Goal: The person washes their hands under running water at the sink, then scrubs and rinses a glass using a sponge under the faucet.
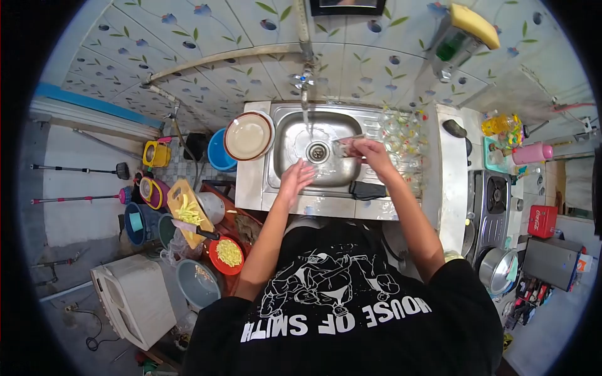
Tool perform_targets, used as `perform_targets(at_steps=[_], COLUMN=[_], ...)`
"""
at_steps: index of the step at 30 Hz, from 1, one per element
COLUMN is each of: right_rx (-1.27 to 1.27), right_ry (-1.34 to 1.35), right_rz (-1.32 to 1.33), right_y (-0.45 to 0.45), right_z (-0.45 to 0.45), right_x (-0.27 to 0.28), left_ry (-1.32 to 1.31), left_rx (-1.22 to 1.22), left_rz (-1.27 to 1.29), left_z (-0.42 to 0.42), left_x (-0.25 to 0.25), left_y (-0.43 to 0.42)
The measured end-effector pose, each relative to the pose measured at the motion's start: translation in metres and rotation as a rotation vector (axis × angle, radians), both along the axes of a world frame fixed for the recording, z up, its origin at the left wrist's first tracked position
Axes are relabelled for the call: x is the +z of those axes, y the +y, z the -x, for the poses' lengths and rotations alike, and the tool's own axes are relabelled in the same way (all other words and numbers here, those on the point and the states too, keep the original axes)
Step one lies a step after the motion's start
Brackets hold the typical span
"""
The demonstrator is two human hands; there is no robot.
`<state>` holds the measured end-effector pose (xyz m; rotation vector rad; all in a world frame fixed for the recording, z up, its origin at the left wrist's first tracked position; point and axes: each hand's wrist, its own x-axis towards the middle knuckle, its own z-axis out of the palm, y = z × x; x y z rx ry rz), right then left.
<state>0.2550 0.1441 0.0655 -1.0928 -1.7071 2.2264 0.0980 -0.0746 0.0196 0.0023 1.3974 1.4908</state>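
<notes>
My left hand is over the near left part of the steel sink, palm up, fingers apart, holding nothing. Over the sink's right side, my right hand grips a clear glass, its mouth end pointing left near the drain. Water runs from the tap into the basin. Several clear glasses stand crowded on the ribbed drainboard to the right. A dark cloth lies on the sink's front edge, below my right hand.
Stacked plates sit left of the sink above a blue bucket. Farther left, a cutting board carries cut strips and a knife, beside a red bowl. A gas stove and a pot are at right.
</notes>
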Motion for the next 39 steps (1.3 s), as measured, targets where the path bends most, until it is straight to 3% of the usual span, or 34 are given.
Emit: perform_targets(at_steps=[7,10,13,15,17,20,21,23,24,25,27,28,29,31,32,33,35,37,39], right_rx=[-0.129,-0.328,-0.289,-0.338,-0.223,-0.063,-0.07,-0.329,-0.343,-0.351,-0.426,-0.252,-0.253,-0.058,-0.182,-0.182,-0.324,-0.382,-0.172], right_ry=[0.188,0.172,0.183,0.102,0.093,0.18,0.177,-0.092,-0.038,-0.042,0.066,0.064,0.061,-0.002,-0.095,-0.092,-0.053,-0.011,0.04], right_rz=[0.493,0.732,0.764,0.522,-0.063,-0.202,-0.211,0.273,0.425,0.426,0.155,-0.047,-0.048,-0.112,0.077,0.078,0.491,0.548,0.015], right_y=[-0.001,0.002,-0.007,-0.018,-0.036,-0.029,-0.023,-0.011,-0.01,-0.017,-0.033,-0.034,-0.032,-0.029,-0.024,-0.019,-0.009,-0.024,-0.036], right_z=[0.121,0.147,0.153,0.152,0.158,0.155,0.156,0.157,0.158,0.159,0.168,0.168,0.168,0.174,0.173,0.174,0.18,0.184,0.185], right_x=[-0.056,-0.09,-0.093,-0.073,-0.057,-0.067,-0.064,-0.06,-0.054,-0.05,-0.037,-0.051,-0.065,-0.066,-0.064,-0.067,-0.072,-0.059,-0.056], left_ry=[-0.038,0.205,0.28,0.289,-0.005,-0.104,-0.123,-0.037,0.138,0.311,0.28,0.117,-0.051,-0.129,-0.091,-0.051,0.091,0.251,0.204], left_rx=[0.122,-0.03,-0.089,-0.072,-0.112,-0.161,-0.175,-0.202,-0.179,-0.156,-0.128,-0.236,-0.344,-0.296,-0.28,-0.264,-0.249,0.01,-0.073], left_rz=[-0.105,-0.122,-0.138,-0.099,0.068,0.027,0.017,-0.073,-0.06,-0.047,-0.094,-0.087,-0.074,0.045,0.016,-0.013,0.017,0.002,0.075], left_z=[0.074,0.098,0.115,0.121,0.128,0.127,0.127,0.123,0.117,0.112,0.124,0.136,0.143,0.143,0.141,0.139,0.134,0.128,0.144], left_x=[0.009,0.0,-0.011,-0.022,-0.024,-0.051,-0.05,-0.049,-0.037,-0.028,-0.03,-0.03,-0.031,-0.039,-0.043,-0.039,-0.032,-0.027,-0.032], left_y=[0.064,0.083,0.093,0.104,0.113,0.121,0.126,0.13,0.132,0.131,0.135,0.134,0.131,0.129,0.126,0.122,0.116,0.115,0.112])
